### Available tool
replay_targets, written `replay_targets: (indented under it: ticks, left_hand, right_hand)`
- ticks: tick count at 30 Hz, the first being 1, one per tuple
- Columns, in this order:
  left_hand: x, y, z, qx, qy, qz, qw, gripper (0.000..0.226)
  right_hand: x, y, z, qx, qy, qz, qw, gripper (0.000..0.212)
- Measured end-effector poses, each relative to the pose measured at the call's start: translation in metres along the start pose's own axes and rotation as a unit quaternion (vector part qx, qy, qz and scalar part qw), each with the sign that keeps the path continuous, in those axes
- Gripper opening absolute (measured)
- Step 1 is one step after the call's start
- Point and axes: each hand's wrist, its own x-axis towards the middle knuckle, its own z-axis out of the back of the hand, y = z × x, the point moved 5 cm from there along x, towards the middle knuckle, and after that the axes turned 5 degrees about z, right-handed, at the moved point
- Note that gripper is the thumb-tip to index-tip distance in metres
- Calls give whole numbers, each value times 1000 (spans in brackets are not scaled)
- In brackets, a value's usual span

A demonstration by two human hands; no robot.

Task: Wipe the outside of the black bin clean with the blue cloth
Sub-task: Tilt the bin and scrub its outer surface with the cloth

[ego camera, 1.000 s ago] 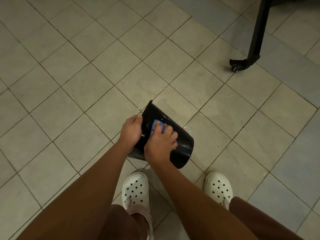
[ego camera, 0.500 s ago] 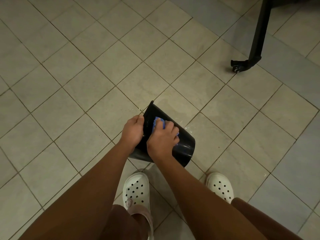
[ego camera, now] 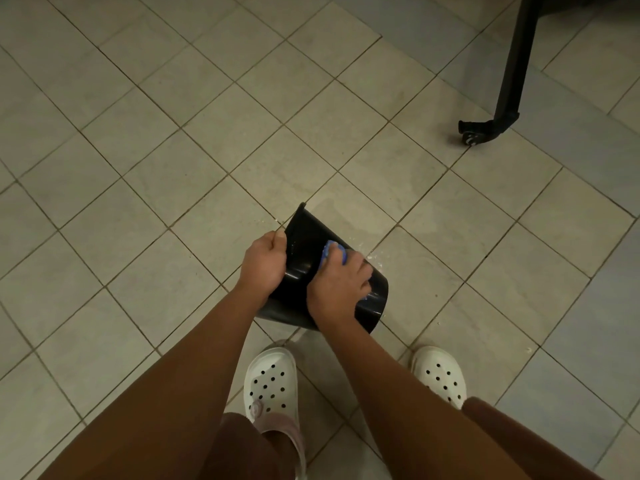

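The black bin (ego camera: 304,249) is tipped on its side low over the tiled floor (ego camera: 173,133), just ahead of the person's feet; whether it touches the tiles cannot be told. The blue cloth (ego camera: 333,251) lies on its outer wall, bunched under the right hand (ego camera: 337,285), whose fingers curl over it. The left hand (ego camera: 265,263) grips the bin's left edge. Both feet wear white clogs (ego camera: 270,386). Well apart, at the upper right, stands a black metal leg (ego camera: 510,81) with a caster (ego camera: 469,136).
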Motion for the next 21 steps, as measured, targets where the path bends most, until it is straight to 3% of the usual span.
replay_targets:
  ticks: [3,5,10,14,17,21]
  left_hand:
    - [-1,0,1,-1,2,0,1000,37]
    - [-2,-3,1,1,-10,-1,1000,38]
    - [-1,-7,0,22,-21,-10,999,41]
    - [-2,-7,1,29,-20,-13,999,41]
    - [-2,-6,1,19,-5,-3,1000,42]
    - [-2,-5,1,4,29,11,1000,40]
  right_hand:
    - [22,12,3,5,11,107,994,54]
    - [45,4,7,22,43,122,991,47]
    - [57,-54,12,15,89,-25,996,40]
    - [14,-80,12,38,-6,-123,992,44]
    - [-26,-75,-2,80,-63,-107,989,49]
    - [-52,-55,-21,76,-37,-60,995,54]
